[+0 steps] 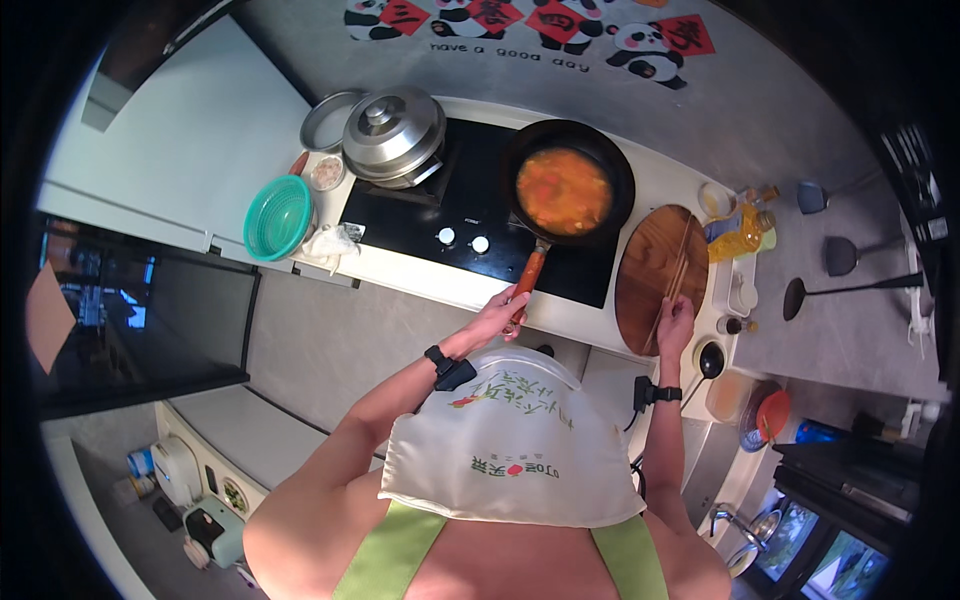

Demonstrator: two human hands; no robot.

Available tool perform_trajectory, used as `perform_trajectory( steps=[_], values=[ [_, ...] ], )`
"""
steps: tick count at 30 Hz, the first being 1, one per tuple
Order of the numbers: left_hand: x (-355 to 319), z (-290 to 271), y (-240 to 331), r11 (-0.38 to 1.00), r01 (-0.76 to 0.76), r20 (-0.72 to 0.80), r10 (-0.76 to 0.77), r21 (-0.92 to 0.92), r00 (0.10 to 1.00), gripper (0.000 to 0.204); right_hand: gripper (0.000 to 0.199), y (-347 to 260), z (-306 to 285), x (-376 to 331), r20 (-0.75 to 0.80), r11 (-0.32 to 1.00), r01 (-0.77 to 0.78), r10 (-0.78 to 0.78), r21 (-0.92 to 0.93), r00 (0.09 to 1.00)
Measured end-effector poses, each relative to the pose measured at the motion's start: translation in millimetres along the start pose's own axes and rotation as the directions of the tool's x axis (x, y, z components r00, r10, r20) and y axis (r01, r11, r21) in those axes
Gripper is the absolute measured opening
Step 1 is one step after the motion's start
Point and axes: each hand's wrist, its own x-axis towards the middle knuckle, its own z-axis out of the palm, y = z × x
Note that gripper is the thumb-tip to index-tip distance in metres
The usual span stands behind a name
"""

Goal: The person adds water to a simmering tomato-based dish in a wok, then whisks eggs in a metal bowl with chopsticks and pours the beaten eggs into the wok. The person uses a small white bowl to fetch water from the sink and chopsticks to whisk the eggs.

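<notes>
My left hand (503, 312) is closed around the wooden handle of a dark frying pan (622, 172). The pan sits over the right side of the black stovetop, with an orange-red, soupy food (563, 190) in it that has pale bits. My right hand (676, 318) is closed on a pair of chopsticks (683, 255). They lie over a round, brown wooden board (640, 270) to the right of the pan, and their tips point away from me. I cannot tell whether the chopsticks touch the board.
A lidded steel pot (395, 135) stands on the left burner. Left of it are a green colander (279, 218), a small bowl (327, 172) and a white cloth (333, 242). Beyond the board stand an oil bottle (740, 232) and a black ladle (709, 360). Spatulas (841, 255) hang at the right wall.
</notes>
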Motion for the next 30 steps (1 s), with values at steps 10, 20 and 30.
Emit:
perform_trajectory(
  steps=[10, 20, 30],
  values=[
    [-2.7, -4.9, 1.1, 0.998, -0.045, 0.004, 0.045, -0.034, 0.999, 0.046, 0.023, -147.1, 54.3, 118.5, 0.125, 0.864, 0.462, -0.445, -0.201, 0.887],
    [-10.5, -11.8, 8.8, 0.995, -0.094, 0.010, 0.094, 0.021, 0.996, 0.038, 0.019, -204.4, 135.2, 138.8, 0.376, 0.699, 0.692, -0.601, -0.179, 0.705],
    [-8.7, -11.6, 9.7, 0.995, -0.102, 0.022, 0.102, 0.014, 0.995, 0.037, 0.021, -197.6, 136.9, 138.2, 0.426, 0.719, 0.685, -0.586, -0.117, 0.689]
  ],
)
